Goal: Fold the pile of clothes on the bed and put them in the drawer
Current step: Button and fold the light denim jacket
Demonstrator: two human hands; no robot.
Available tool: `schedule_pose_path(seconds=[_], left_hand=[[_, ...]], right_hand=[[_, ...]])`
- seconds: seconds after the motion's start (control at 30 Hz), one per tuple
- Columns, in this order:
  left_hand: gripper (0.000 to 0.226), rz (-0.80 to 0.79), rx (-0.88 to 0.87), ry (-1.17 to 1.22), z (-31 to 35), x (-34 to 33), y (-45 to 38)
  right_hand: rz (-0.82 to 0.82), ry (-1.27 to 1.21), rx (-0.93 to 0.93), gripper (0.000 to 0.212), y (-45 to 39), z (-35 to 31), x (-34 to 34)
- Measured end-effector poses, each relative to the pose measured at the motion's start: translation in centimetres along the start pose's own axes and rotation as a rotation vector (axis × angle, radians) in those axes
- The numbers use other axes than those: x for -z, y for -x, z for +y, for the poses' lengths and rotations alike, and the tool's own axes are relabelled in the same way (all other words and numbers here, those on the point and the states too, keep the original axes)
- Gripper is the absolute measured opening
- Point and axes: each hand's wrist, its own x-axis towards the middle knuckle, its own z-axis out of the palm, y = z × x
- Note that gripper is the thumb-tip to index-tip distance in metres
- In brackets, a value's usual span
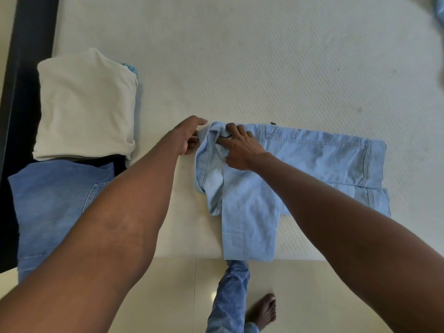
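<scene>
The light denim jacket [300,169] lies flat on the mattress [240,56], close to its near edge, its long axis running sideways across my view: collar end to my left, hem to my right, and one folded sleeve hanging off the jacket toward me to the mattress edge. My right hand [237,147] rests on the collar end of the jacket, fingers curled into the bunched cloth there and gripping it. My left hand [189,138] sits just left of that same end, at the collar's outer edge, thumb stretched out over the mattress and fingers curled under; whether they pinch the cloth I cannot tell. Left of the jacket, well apart from it, a folded cream top [84,104] tops a stack with dark cloth under it, and nearer to me than that stack lie darker folded jeans [52,207], partly beneath my left forearm. Below the jacket, past the mattress edge, my jeans leg and bare foot [263,308] stand on the pale floor [312,296].
</scene>
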Motion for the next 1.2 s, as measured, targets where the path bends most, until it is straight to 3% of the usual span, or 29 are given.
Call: schedule_pose_path(seconds=[0.17, 0.3, 0.37, 0.43, 0.53, 0.6, 0.7, 0.8, 0.9, 0.97, 1.1, 1.17, 1.2], left_hand=[[0.016, -0.081, -0.073, 0.037, -0.5, 0.4, 0.0], [0.016, 0.168, -0.199, 0.126, -0.7, -1.1, -1.4], [0.011, 0.328, -0.245, -0.044, -0.9, -2.5, -1.6], [0.02, 0.446, -0.265, -0.237, -0.9, -3.6, -1.7], [0.025, 0.48, -0.223, -0.271, -0.4, -4.7, -1.3], [0.032, 0.519, -0.247, -0.268, -0.6, -5.0, -1.1], [0.032, 0.726, -0.538, -0.51, -2.8, -4.6, 0.1], [0.02, 0.902, -1.044, -0.829, -6.6, -3.5, 0.5], [0.011, 0.791, -1.265, -0.873, -11.5, -4.4, 3.0], [0.033, 0.683, -1.147, -0.738, -15.0, -5.4, 5.4], [0.059, 0.525, -0.522, -0.382, -22.1, -8.3, 9.0], [0.06, 0.352, -0.392, -0.213, -24.3, -9.8, 9.5], [0.055, 0.277, -0.382, -0.187, -25.1, -10.4, 9.7]], right_hand=[[-0.021, -0.001, 0.034, 0.064, 0.2, -0.3, -0.5], [0.0, -0.042, 0.043, 0.071, 0.3, -0.4, 0.1], [-0.038, -0.067, 0.01, 0.08, 0.0, -0.5, 0.4], [-0.056, 0.065, 0.02, 0.079, -0.4, -0.5, 0.2], [-0.07, 0.223, -0.026, 0.074, -0.6, -0.7, -0.5], [-0.132, 0.159, -0.052, 0.078, -0.5, -0.9, -0.9], [-0.132, -0.126, -0.106, 0.082, 0.6, -0.8, -0.1], [0.153, -0.155, -0.083, 0.066, 3.9, -0.9, 0.2], [0.442, -0.036, -0.187, 0.036, 9.1, -1.5, -2.7], [0.481, -0.163, -0.354, 0.028, 12.8, -2.5, -5.3], [0.436, -0.661, -1.051, 0.04, 19.9, -5.1, -8.7], [0.278, -0.82, -1.183, 0.049, 21.9, -5.8, -10.3], [0.22, -0.906, -1.147, 0.042, 22.5, -5.9, -10.9]])
